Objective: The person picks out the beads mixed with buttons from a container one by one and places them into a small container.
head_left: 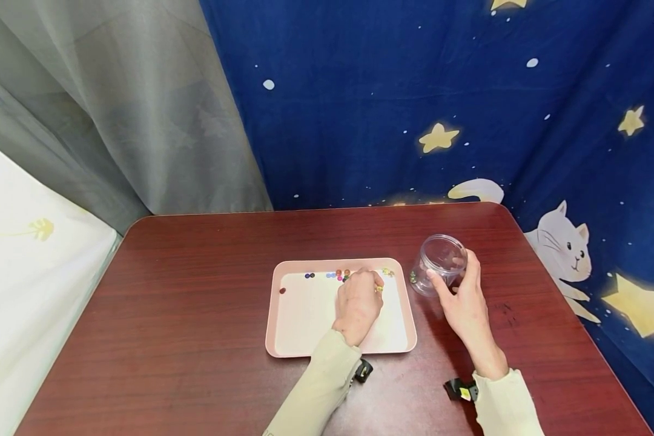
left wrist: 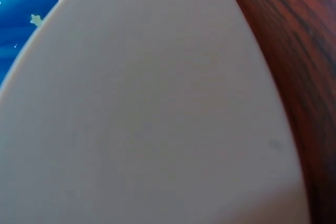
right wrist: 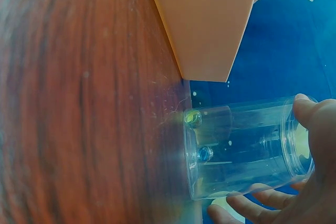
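Note:
A pink tray (head_left: 290, 346) with a white floor lies on the table. My left hand (head_left: 358, 304) reaches down into its right half with fingers bent. One yellow bead (head_left: 379, 289) shows right by the fingertips; whether they pinch it is hidden. Along the tray's far side lie small coloured beads: dark blue beads (head_left: 309, 275), light blue beads (head_left: 330, 275), red and pink beads (head_left: 340, 274) and pale yellow beads (head_left: 388, 272). My right hand (head_left: 465, 306) grips a clear lidless jar (right wrist: 241, 150) near its rim, thumb on one side. A yellow-green bead (right wrist: 193, 118) and a blue bead (right wrist: 205, 154) sit at its bottom.
A single dark red bead (head_left: 282, 290) lies apart at the tray's left. The reddish-brown table (head_left: 196, 315) extends around the tray. Behind it hang a blue star-patterned curtain (head_left: 360, 121) and a grey curtain (head_left: 142, 121). The tray's outer wall (right wrist: 205, 24) stands beside the jar.

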